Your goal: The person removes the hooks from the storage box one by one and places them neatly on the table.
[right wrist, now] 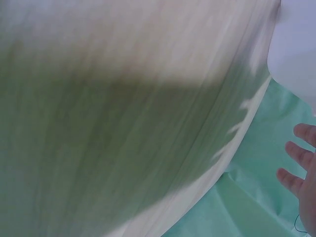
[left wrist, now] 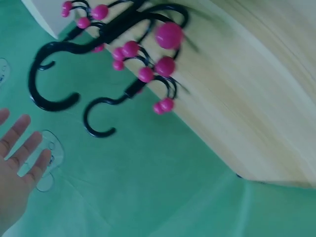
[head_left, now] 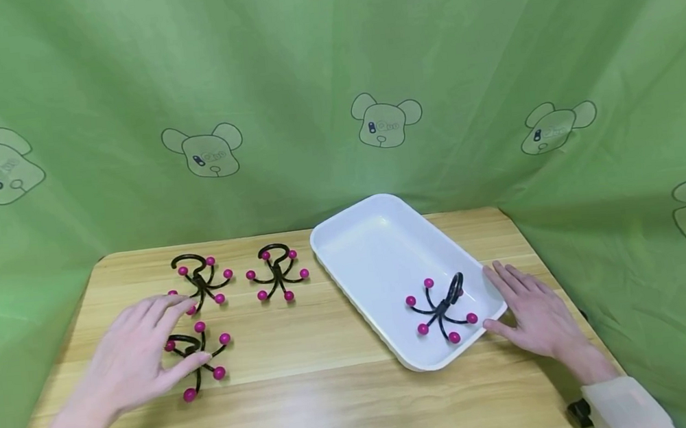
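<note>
Hook racks (head_left: pixel 278 272), four of them, black with pink tips, share the scene: one in the tray (head_left: pixel 384 258), three at the left of the table (head_left: pixel 311 396). Green cloth (head_left: pixel 292 74) hangs behind the wooden table's far edge and down its right side; the white tray stands slanted, right of the middle, its near end toward the right; in that end sits a single rack (head_left: pixel 442 308), hook raised. By the tray's near right corner the right hand (head_left: pixel 535 316) is spread, fingers straight and apart, tips at the rim; whether they press it I cannot tell; light contact would probably steady the tray. The left hand (head_left: pixel 139 347) hovers over the near left rack (head_left: pixel 190 350), thumb and fingers apart, clamped on nothing; I judge the step in hand to be reaching for that rack; a pinch at the central stem should serve best; the splayed arms could snag the far left rack (head_left: pixel 198 281), so a straight lift looks safer. Smallest are the pink balls (head_left: pixel 219 373) capping the arms; round as they are, they seem a poor hold.
</note>
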A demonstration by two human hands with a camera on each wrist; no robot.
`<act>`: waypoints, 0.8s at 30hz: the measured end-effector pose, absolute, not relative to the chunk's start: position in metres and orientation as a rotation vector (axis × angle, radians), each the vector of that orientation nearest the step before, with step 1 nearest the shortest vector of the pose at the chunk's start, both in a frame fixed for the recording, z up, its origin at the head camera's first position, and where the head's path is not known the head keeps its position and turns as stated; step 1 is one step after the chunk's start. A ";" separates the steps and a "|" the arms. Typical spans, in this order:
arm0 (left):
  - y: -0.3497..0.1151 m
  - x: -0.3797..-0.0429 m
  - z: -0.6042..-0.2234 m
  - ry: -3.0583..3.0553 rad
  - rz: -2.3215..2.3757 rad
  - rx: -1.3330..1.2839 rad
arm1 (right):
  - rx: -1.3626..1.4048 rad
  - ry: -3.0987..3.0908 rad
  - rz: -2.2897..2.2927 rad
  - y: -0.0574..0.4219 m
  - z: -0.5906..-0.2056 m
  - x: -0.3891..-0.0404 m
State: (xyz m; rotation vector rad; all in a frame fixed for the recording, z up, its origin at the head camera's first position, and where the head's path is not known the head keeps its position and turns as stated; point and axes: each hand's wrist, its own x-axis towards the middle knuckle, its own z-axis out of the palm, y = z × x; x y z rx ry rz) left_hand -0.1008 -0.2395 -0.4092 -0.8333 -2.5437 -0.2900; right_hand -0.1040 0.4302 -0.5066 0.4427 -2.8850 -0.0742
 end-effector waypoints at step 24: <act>-0.130 -0.113 -0.432 -2.390 -0.382 -1.025 | 0.453 -2.882 -0.077 0.430 -0.506 -0.104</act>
